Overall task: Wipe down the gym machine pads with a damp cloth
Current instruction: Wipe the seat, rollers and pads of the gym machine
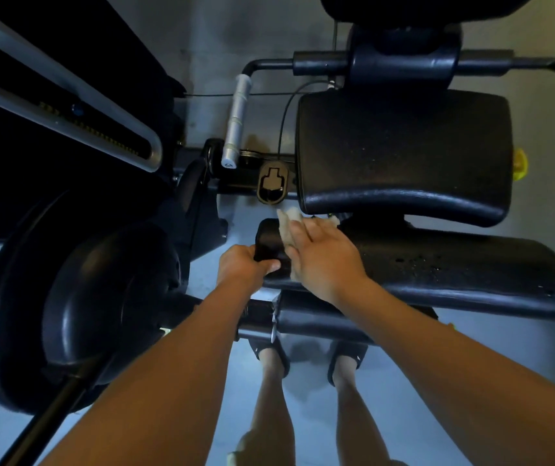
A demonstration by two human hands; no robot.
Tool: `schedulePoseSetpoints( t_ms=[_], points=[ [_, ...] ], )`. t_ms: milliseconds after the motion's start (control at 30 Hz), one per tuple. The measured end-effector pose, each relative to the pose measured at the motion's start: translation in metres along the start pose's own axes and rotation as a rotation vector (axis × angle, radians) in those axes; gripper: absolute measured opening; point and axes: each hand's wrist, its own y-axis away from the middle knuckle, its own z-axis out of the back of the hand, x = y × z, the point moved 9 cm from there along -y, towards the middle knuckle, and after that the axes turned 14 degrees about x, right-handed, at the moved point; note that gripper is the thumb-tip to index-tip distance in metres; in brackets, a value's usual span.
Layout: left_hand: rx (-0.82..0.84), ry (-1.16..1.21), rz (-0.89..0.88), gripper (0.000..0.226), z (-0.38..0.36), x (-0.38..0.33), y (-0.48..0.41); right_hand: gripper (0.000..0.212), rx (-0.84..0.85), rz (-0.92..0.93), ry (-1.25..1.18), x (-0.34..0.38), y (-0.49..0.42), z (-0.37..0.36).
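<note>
A long black roller pad [437,264] lies across the middle of the view, with wet spots on its top. My left hand [246,265] grips the pad's left end. My right hand [323,257] lies flat on the pad just right of it, pressing a pale cloth [289,223] whose edges stick out past my fingers. Beyond the roller sits the black seat pad [404,153], also speckled with droplets. A second, lower roller pad [323,319] runs under my right forearm.
A large black weight plate [77,311] on a bar stands at the left. A silver handle [235,122] and a yellow-rimmed adjuster [272,185] sit left of the seat. My sandalled feet [306,358] stand on the grey floor below the pads.
</note>
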Motion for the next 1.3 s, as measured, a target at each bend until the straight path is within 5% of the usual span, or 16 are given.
schedulePoseSetpoints(
  t_ms=[267, 433, 700, 1167, 1300],
  points=[
    [-0.053, 0.005, -0.007, 0.021, -0.001, 0.002, 0.001, 0.064, 0.17, 0.083, 0.01, -0.008, -0.006, -0.001],
    [-0.089, -0.014, -0.024, 0.019, -0.003, 0.0, 0.004, 0.075, -0.003, 0.107, 0.169, 0.007, 0.037, -0.037],
    [-0.096, -0.026, -0.035, 0.022, -0.002, -0.001, 0.005, 0.088, -0.014, -0.059, 0.161, -0.008, 0.024, -0.019],
    [-0.102, 0.107, -0.122, 0.027, -0.006, 0.008, -0.006, 0.078, -0.304, -0.229, 0.21, 0.026, 0.052, -0.068],
    [-0.183, 0.018, -0.153, 0.031, -0.006, 0.005, -0.003, 0.075, -0.264, -0.137, 0.294, 0.022, 0.055, -0.074]
  ],
)
